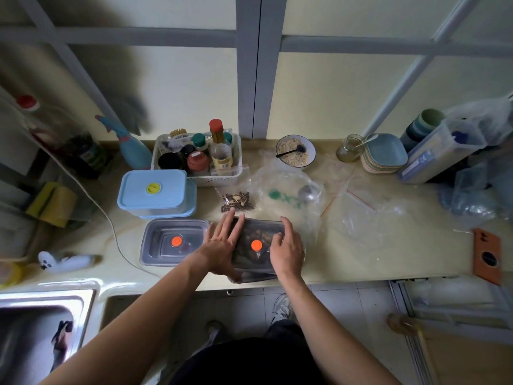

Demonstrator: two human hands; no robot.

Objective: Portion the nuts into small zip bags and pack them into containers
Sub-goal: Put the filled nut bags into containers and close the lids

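Observation:
A grey lidded container (256,255) with an orange valve sits at the counter's front edge, dark nuts showing through its lid. My left hand (222,245) lies flat on the lid's left side, fingers straight. My right hand (287,250) presses on the lid's right side, its fingers bent over the edge. A second grey container (172,243) with an orange valve stands just to the left. Behind them lies a small zip bag of nuts (237,201), next to a large clear bag (286,190) with a metal scoop (308,192) inside.
Two stacked blue containers (155,193) and a white basket of bottles (197,157) stand behind on the left. A bowl of oats (295,151), a jar, plates and loose zip bags (361,212) fill the right. A sink (41,329) is at lower left, and an orange phone (487,257) at far right.

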